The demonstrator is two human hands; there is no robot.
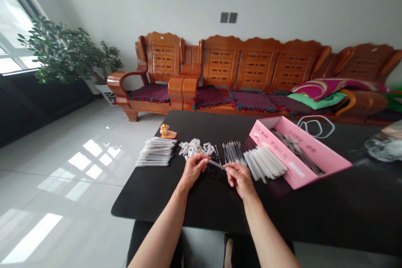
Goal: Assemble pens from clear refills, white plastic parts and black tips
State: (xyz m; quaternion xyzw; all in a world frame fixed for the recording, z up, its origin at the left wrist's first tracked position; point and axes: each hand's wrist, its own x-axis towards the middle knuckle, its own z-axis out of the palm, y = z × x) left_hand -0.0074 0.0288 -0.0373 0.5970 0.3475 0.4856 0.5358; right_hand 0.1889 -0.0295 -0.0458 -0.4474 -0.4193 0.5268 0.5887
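Observation:
Between my two hands a thin whitish pen barrel is held nearly level above the black table. My left hand pinches its left end, and my right hand grips the right end. Small black pen parts lie just beneath, partly hidden by my fingers. Behind my left hand is a heap of short white caps. Thin pen refills lie in a row beyond my right hand, beside a pile of translucent white barrels. To the left, pens with black tips are stacked side by side.
On the right of the black table stands a pink box holding dark thin sticks. A small yellow figurine sits at the far left edge. A clear plastic bag lies far right. Wooden sofas line the wall behind.

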